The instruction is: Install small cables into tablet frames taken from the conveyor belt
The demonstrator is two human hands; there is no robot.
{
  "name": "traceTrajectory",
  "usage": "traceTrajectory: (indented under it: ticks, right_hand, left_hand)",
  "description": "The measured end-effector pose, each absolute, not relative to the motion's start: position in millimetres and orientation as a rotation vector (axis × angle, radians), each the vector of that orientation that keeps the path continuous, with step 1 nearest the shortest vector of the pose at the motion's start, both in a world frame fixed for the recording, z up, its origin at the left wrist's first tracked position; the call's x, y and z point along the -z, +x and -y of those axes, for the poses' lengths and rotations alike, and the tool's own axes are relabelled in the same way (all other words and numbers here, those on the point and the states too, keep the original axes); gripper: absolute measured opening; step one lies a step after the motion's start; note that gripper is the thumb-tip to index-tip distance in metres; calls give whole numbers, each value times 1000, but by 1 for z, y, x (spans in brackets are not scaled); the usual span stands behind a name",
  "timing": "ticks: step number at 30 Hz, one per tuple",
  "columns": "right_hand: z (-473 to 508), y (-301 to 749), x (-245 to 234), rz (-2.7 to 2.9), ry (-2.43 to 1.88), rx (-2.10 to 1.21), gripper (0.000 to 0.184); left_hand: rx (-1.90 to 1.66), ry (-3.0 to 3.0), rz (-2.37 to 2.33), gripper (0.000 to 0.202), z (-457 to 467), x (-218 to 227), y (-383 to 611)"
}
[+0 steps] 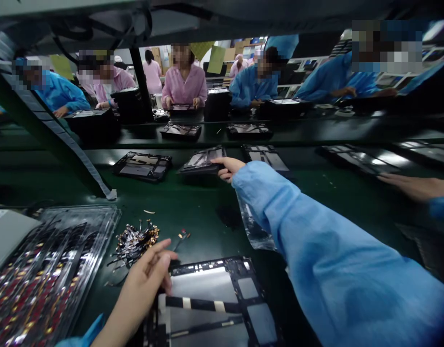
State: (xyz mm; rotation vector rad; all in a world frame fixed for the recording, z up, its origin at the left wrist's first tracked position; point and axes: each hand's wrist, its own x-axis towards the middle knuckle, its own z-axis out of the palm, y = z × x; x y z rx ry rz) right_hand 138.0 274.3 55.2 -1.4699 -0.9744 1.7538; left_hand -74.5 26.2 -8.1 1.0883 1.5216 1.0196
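With fingers closed on its near right corner, my right hand grips a tablet housing tilted on the conveyor strip at mid-view. My left hand hovers over the left edge of another tablet housing, its fingers loosely bent and apart. Just beyond those fingertips is a small flex cable; whether they touch it I cannot tell. A heap of flex cables lies left of that hand. The nearer housing shows silver plates and black strips, its front part cut off by the frame.
A clear plastic tray of flex cables stands at left, below a slanted post. More housings line the belt. A clear plastic bag lies under my right sleeve. At right, a co-worker's hand reaches in; people sit opposite.
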Motion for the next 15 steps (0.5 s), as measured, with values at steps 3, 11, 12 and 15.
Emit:
traceTrajectory:
  ticks: [3, 11, 12, 15]
  right_hand:
    - [-225, 132, -65, 1045, -1398, -1817, 22]
    - [-105, 157, -53, 1533, -1301, -1615, 27]
    - [-101, 167, -51, 1557, -1308, -1475, 24]
    - [-96, 207, -43, 1463, -1331, -1015, 17]
  left_hand:
    - [-1263, 650, -1264, 68, -49, -11, -59]
    - [-1545, 430, -1447, 52, -52, -23, -56]
    - [-1522, 426, -1450, 51, -49, -21, -64]
    - [-1459, 476, -1401, 56, -40, -17, -90]
